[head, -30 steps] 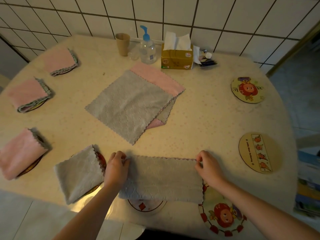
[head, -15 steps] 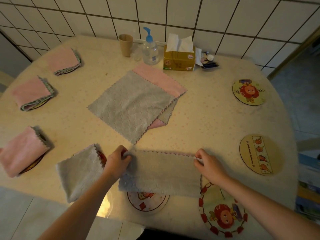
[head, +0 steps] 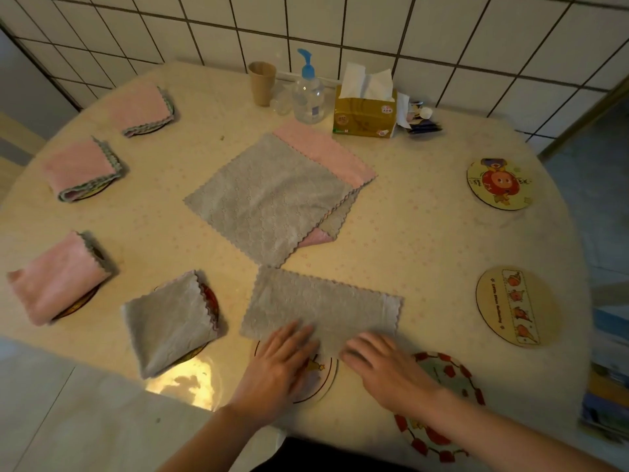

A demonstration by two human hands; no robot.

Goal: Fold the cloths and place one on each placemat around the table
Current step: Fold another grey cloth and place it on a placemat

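We see the grey scalloped-edge cloth folded into a long rectangle (head: 323, 306) lying flat at the near table edge. Our left hand (head: 279, 366) and right hand (head: 384, 367) rest palm-down, fingers straight and spread, on its near edge, gripping nothing. Under them lie a round white placemat (head: 321, 376) and a round red-bordered cartoon placemat (head: 449, 379). To the right, a round tan placemat (head: 490, 308) carries writing too small to read. The yellow tissue box (head: 366, 114) stands by the wall; its label is illegible.

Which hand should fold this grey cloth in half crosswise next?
Right hand, probably: it lies nearer the cloth's free right end, while the left hand presses the left half flat.
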